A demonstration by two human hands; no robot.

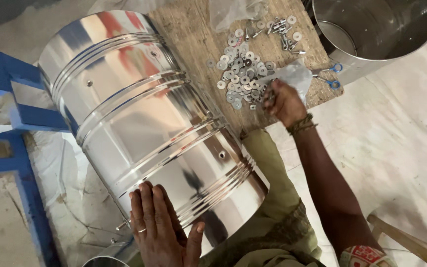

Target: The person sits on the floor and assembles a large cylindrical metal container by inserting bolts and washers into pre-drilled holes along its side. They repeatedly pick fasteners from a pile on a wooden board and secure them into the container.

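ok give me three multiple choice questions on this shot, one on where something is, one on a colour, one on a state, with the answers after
1. Where does the pile of washers lie?
A. on the wooden board
B. inside the drum
C. on the blue frame

2. What colour are the handles of the scissors at the board's edge?
A. red
B. blue
C. black

3. What is the left hand doing?
A. gripping a bolt
B. hanging free in the air
C. resting flat on the steel drum

Answers:
1 A, the washers are spread over the wooden board beside the right hand.
2 B, both handle loops show blue.
3 C, the palm lies open against the side of the steel drum.
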